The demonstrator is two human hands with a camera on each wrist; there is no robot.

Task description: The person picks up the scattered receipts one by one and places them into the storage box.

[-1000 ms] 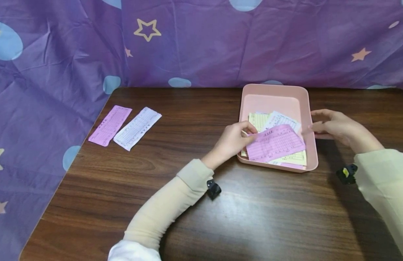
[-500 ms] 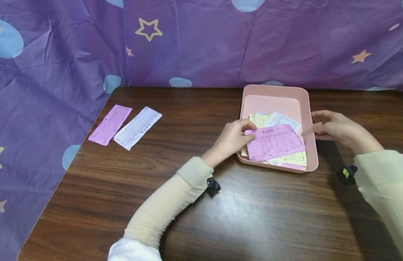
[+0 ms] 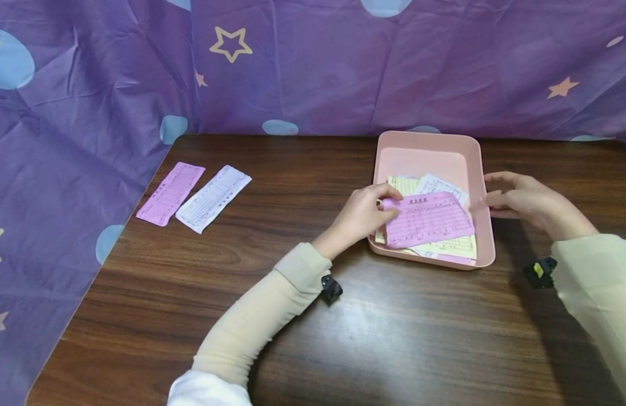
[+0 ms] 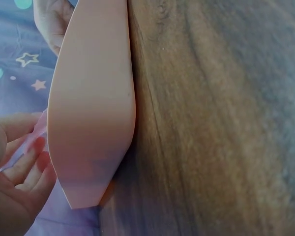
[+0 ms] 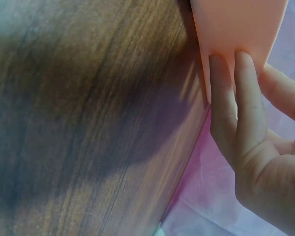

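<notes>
In the head view, my left hand pinches the left edge of a pink printed slip between thumb and fingers, over the pink tray. Beneath it, a white slip and a yellow slip lie overlapped in the tray's nearer part, partly hidden. From the left wrist, the tray's outer wall stands beside my left fingers, hiding most of the held slip. My right hand is at the tray's right side; in the right wrist view its extended fingers press against the outer wall.
On the left of the wooden table lie another pink slip and a white slip, side by side. A purple curtain with stars and dots hangs behind the table and along its left side.
The pinched pink slip has shifted slightly, its left end moving a little right and its lower edge up, with my left fingertips following. My right hand stays at the tray's side.
</notes>
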